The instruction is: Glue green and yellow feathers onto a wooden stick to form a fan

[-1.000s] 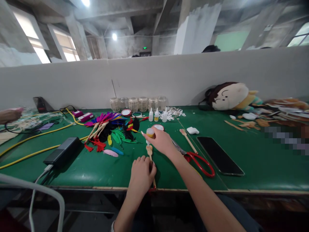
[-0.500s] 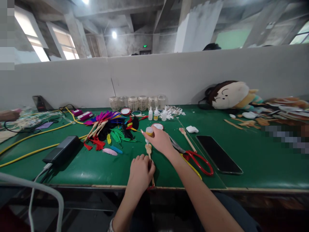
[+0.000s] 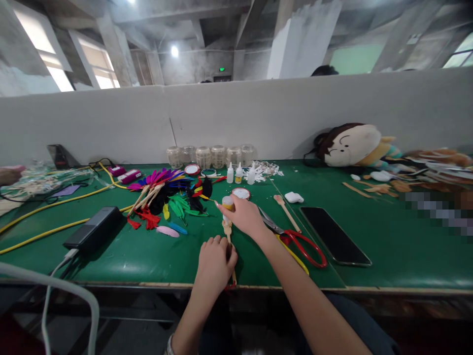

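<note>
My right hand (image 3: 244,214) grips a small glue bottle (image 3: 227,201) with a yellow label, tipped nozzle-down over the wide end of a wooden stick (image 3: 228,230). Whether the nozzle touches the wood I cannot tell. Close to the table's front edge, my left hand (image 3: 216,259) is closed around the stick's shaft, hiding much of it. A bit of red shows at the stick's near end. Another wooden stick (image 3: 287,213) with a wide, reddish end lies to the right, beyond the red-handled scissors (image 3: 305,246).
A black phone (image 3: 334,236) lies right of the scissors. Left are colourful feathers (image 3: 177,207), a black power brick (image 3: 94,228) and yellow cable (image 3: 55,199). Behind stand white glue bottles (image 3: 238,174) and several jars (image 3: 203,158). A plush doll (image 3: 351,146) rests against the partition.
The glue bottle and my right hand have shifted very slightly over the stick's wide end. My left hand stays in place on the shaft.
</note>
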A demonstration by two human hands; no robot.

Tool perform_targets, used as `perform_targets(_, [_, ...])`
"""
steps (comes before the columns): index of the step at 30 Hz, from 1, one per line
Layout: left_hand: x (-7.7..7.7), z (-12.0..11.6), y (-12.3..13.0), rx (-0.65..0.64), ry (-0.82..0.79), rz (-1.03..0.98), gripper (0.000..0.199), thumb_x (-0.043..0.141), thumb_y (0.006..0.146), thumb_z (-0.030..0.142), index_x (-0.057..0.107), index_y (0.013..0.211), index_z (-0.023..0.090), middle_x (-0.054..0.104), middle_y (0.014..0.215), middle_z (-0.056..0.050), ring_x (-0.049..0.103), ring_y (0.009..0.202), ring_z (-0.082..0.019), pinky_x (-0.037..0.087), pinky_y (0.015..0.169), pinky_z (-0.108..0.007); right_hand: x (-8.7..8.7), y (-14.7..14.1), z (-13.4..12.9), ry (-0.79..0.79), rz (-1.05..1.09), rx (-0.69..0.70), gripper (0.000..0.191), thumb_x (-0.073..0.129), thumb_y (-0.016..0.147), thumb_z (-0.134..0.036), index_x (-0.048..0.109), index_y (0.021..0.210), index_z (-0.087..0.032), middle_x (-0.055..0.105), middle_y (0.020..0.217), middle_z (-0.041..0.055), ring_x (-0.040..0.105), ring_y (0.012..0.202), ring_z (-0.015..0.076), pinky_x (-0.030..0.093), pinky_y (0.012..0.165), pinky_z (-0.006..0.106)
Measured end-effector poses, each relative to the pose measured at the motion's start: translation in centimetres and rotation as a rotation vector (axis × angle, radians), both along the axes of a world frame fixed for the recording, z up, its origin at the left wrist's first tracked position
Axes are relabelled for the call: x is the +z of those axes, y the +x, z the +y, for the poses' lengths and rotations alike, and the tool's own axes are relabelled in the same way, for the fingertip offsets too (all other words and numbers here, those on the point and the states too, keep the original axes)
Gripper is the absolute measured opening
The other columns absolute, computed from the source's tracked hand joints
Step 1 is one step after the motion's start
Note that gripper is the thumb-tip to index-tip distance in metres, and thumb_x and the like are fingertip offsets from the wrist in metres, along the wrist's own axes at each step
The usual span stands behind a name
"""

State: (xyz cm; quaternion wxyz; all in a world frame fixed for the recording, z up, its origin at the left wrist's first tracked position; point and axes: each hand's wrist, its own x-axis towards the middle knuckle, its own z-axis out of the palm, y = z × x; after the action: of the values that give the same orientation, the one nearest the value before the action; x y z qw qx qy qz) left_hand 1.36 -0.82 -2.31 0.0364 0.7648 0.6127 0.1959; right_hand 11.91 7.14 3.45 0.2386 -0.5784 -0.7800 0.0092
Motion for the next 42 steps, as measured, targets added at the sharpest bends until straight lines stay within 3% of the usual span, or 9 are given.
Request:
perform_targets(13, [-0.04, 0.09, -0.11, -0.001, -0.018, 0.003, 0.018, 0.042, 0.083, 0.027, 0.055, 0.075, 0.018, 0.058, 0.079, -0.004, 0.053, 0.079, -0.019, 0.034, 0.070, -0.031, 0.12, 0.41, 0.14, 0.011, -0.004, -0.021, 0.039, 0.037, 0.082, -0.055, 0.050, 0.086, -0.019, 0.063, 0.076, 0.0044, 0.059, 0.068, 0.0184, 0.028, 0.052, 0.024])
perform_targets(17, [0.03, 0.03, -0.12, 0.001, -0.030, 0.000, 0.018, 0.041, 0.082, 0.027, 0.055, 0.075, 0.018, 0.058, 0.080, -0.004, 0.053, 0.080, -0.019, 0.034, 0.069, -0.031, 0.06, 0.41, 0.03, 0.009, -0.023, 0.034, 0.038, 0.037, 0.082, -0.056, 0.048, 0.080, -0.020, 0.061, 0.070, 0.0020, 0.057, 0.063, 0.0166, 0.026, 0.050, 0.023])
perform_targets(31, [0.10, 0.02, -0.09, -0.005, -0.035, -0.005, 0.016, 0.042, 0.082, 0.026, 0.055, 0.076, 0.018, 0.058, 0.080, -0.005, 0.053, 0.080, -0.019, 0.034, 0.069, -0.031, -0.09, 0.35, -0.08, 0.049, -0.019, 0.015, 0.041, 0.034, 0.082, -0.058, 0.047, 0.081, -0.020, 0.060, 0.068, 0.0014, 0.057, 0.061, 0.0166, 0.025, 0.049, 0.023])
perform_targets(42, [0.14, -0.07, -0.12, -0.008, -0.023, -0.002, 0.014, 0.042, 0.081, 0.025, 0.053, 0.075, 0.019, 0.058, 0.079, -0.003, 0.053, 0.079, -0.019, 0.033, 0.069, -0.030, 0.04, 0.34, -0.02, -0.002, 0.042, -0.013, 0.044, 0.035, 0.081, -0.060, 0.051, 0.089, -0.020, 0.063, 0.076, 0.0038, 0.059, 0.071, 0.0192, 0.030, 0.053, 0.024])
